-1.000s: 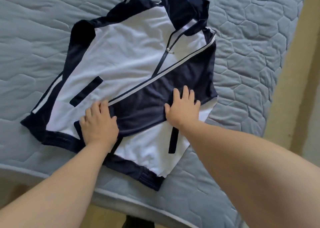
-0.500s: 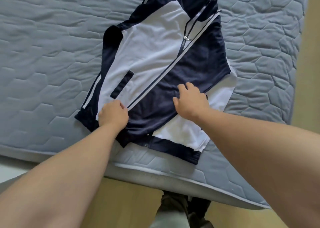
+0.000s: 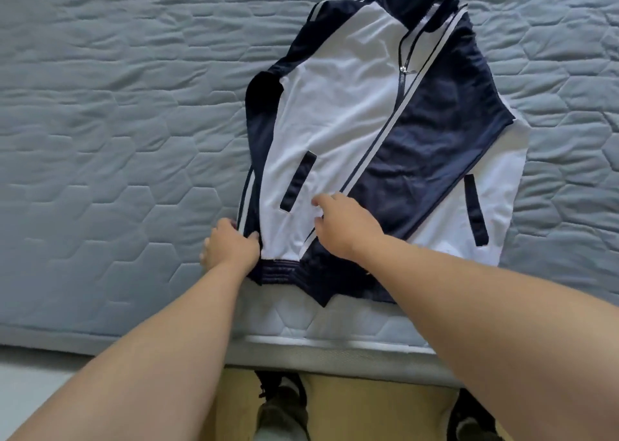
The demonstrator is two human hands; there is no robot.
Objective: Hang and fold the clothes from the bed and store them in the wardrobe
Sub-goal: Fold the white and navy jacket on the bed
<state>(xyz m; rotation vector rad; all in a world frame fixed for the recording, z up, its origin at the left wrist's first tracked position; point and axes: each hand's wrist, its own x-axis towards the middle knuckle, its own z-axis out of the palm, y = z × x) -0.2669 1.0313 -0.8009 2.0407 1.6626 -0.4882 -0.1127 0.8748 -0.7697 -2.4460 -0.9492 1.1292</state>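
A navy and white zip jacket lies flat on the grey quilted bed, collar away from me, with one navy sleeve folded diagonally across its front. My left hand grips the jacket's left edge near the striped hem, thumb over the fabric. My right hand rests on the lower front where the folded sleeve ends, fingers loosely bent on the cloth. No wardrobe or hanger is in view.
The mattress edge runs across the lower part of the view, close to my legs. Below it are tan flooring and my dark shoes. A wide stretch of bare quilt lies left of the jacket.
My left hand moved from the folded sleeve's end to the jacket's left edge and took hold of it. My right hand shifted left onto the sleeve's lower end. My view swung so the jacket sits squarer.
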